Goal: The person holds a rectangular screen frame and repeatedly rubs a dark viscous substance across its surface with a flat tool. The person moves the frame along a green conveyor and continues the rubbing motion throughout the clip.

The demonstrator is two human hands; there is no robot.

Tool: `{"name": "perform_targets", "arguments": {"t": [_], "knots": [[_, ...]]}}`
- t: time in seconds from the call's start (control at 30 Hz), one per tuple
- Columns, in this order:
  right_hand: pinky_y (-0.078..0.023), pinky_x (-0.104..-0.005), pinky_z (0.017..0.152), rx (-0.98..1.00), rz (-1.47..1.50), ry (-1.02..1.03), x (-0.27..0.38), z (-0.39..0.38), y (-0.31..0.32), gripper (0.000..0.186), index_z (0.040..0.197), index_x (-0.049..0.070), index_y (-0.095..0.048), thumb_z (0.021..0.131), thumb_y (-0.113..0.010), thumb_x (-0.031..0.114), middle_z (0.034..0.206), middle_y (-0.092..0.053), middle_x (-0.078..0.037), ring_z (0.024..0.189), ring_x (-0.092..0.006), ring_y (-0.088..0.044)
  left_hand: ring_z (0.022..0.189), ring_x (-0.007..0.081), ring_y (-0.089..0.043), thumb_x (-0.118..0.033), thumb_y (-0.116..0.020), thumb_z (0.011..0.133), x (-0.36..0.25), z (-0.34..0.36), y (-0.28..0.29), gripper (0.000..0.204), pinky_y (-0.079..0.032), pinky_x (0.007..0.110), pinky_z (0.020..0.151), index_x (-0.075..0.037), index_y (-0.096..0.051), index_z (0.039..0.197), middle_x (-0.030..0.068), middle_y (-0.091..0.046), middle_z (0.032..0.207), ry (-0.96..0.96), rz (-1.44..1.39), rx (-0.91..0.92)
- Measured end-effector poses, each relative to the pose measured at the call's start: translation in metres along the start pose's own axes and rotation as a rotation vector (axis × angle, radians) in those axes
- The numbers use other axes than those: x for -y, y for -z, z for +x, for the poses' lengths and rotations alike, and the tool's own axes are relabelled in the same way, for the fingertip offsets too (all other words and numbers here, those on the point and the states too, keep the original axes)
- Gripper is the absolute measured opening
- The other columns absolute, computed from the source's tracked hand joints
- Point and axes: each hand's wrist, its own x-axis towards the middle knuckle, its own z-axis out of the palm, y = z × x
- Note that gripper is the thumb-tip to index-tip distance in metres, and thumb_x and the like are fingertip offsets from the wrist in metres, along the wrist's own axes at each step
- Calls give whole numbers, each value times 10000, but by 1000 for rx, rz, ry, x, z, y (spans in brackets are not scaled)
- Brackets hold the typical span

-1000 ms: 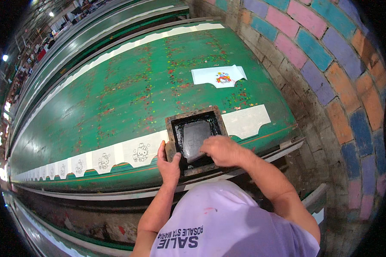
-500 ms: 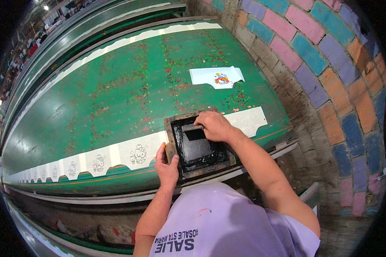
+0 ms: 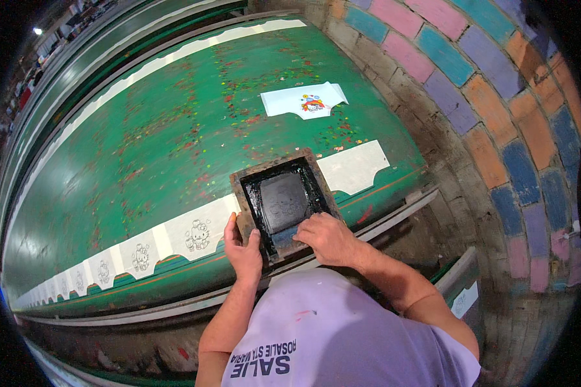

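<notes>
A wooden screen-printing frame (image 3: 317,169) lies on white fabric pieces at the table's near edge, its mesh (image 3: 285,201) smeared with black ink. My left hand (image 3: 243,248) holds the frame's left side, thumb on the wood and fingers along the outer edge. At the near end inside the frame, my right hand (image 3: 329,240) is closed around a dark squeegee (image 3: 284,238), largely hidden by the fingers and frame. Through the mesh a faint cartoon outline shows. Left of the frame runs a row of fabric pieces (image 3: 198,235) bearing the same outline.
A plain fabric piece (image 3: 355,169) sticks out to the right of the frame. Farther back on the green table (image 3: 174,129) lies a white piece with a coloured print (image 3: 303,101). A painted brick wall (image 3: 471,109) stands on the right; a rail (image 3: 394,216) edges the table.
My right hand has drawn the squeegee from the far part of the frame toward me, uncovering the inked mesh. The left hand stays on the frame. The whole view has shifted slightly.
</notes>
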Motion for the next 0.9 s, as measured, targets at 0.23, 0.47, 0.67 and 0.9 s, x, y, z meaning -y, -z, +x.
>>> {"name": "perform_targets", "arguments": {"t": [0.23, 0.47, 0.67, 0.9], "knots": [[-548, -495, 1036, -25, 155, -105, 15, -28, 11, 362, 1221, 54, -799, 887, -867, 180, 1272, -730, -153, 1253, -371, -673, 1447, 259, -597, 108, -804, 900, -1, -3, -6, 865, -459, 398, 1258, 4, -447, 1681, 165, -593, 1600, -25, 61, -10], [-528, -505, 1147, -386, 227, -514, -11, -65, 8, 292, 1274, 31, -781, 999, -813, 125, 1347, -735, -189, 1318, -396, -669, 1503, 286, -570, 157, -689, 818, -12, -6, -19, 916, -418, 405, 1294, 19, -436, 1687, 177, -582, 1628, -6, 179, -98], [-525, -485, 1143, -419, 363, -565, -41, -101, 10, 253, 1266, 30, -784, 1022, -786, 99, 1360, -756, -162, 1295, -379, -691, 1557, 295, -538, 161, -665, 815, -11, -14, -55, 951, -399, 420, 1319, 32, -401, 1720, 192, -559, 1675, -151, 88, -59], [-533, -482, 1117, -492, 315, -525, -112, -156, 53, 224, 1216, 32, -804, 998, -791, 79, 1311, -778, -153, 1263, -368, -702, 1563, 307, -538, 137, -695, 815, 8, -35, -157, 947, -396, 429, 1321, 54, -407, 1713, 196, -558, 1683, -220, 57, -65]]}}
